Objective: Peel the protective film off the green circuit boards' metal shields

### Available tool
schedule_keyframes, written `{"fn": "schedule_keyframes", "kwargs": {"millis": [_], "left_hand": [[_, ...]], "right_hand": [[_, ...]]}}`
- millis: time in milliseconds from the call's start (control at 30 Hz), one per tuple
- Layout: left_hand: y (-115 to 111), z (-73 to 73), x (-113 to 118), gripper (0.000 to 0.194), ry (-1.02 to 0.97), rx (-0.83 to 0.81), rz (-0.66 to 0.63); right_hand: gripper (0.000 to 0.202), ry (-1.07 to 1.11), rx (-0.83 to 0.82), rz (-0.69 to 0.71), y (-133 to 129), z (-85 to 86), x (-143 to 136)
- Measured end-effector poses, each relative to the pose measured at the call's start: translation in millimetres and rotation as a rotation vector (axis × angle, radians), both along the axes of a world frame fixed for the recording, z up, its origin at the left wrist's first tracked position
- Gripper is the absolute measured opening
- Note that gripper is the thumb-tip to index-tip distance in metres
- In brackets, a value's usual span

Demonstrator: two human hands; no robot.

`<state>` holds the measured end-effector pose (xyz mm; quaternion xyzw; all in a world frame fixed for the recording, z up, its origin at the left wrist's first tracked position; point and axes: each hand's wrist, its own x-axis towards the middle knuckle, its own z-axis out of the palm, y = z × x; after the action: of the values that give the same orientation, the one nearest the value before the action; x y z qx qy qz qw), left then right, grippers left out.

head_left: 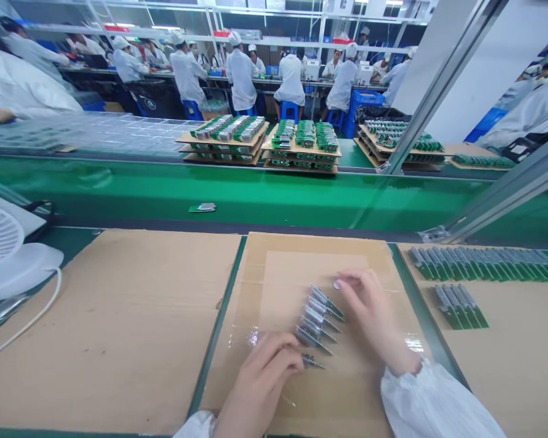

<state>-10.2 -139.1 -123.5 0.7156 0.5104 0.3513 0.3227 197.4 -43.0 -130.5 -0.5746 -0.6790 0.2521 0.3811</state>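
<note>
**Boards at your fingertips**

Your left hand (265, 371) is closed on the end of the nearest board (315, 362), just beside the tilted row of boards (317, 317) on the cardboard (283, 267). You seem to be arranging them; the next move likely calls for a light edge grip. Your right hand (374, 310) is blurred; its grip is unclear.

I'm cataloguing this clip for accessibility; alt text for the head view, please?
Left hand and right hand at opposite ends of a slanting row of circuit boards on cardboard; more boards lie to the right, a green belt beyond.
</note>
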Motion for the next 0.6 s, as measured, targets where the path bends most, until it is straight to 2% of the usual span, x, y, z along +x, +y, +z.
{"fn": "schedule_keyframes", "kwargs": {"millis": [67,100,167,233,267,333,467,600], "left_hand": [[2,-1.5,2,0.026,0.021,0.003,0.021],[3,-2.4,2,0.026,0.031,0.012,0.026],[5,-5.0,3,0.023,0.042,0.039,0.028],[7,-8.3,2,0.021,0.04,0.067,0.024],[7,-10.0,2,0.021,0.031,0.069,0.029],[8,-12.6,0,0.021,-0.001,0.045,0.05],[11,-12.6,-1,0.021,-0.079,-0.086,0.083],[13,-10.9,-5,0.016,-0.099,-0.169,0.096]], "right_hand": [[0.034,-0.031,-0.025,0.181,-12,4.4,-7],[0.047,-0.074,-0.048,0.269,-18,6.0,-10],[0.086,-0.194,-0.091,0.392,-30,7.4,-15],[0.12,-0.317,-0.105,0.449,-40,6.4,-19],[0.127,-0.368,-0.103,0.458,-44,5.2,-21],[0.127,-0.44,-0.084,0.443,-49,2.1,-24],[0.102,-0.463,-0.013,0.385,-50,-1.0,-31],[0.09,-0.484,-0.031,0.333,-46,7.1,-41]]}}
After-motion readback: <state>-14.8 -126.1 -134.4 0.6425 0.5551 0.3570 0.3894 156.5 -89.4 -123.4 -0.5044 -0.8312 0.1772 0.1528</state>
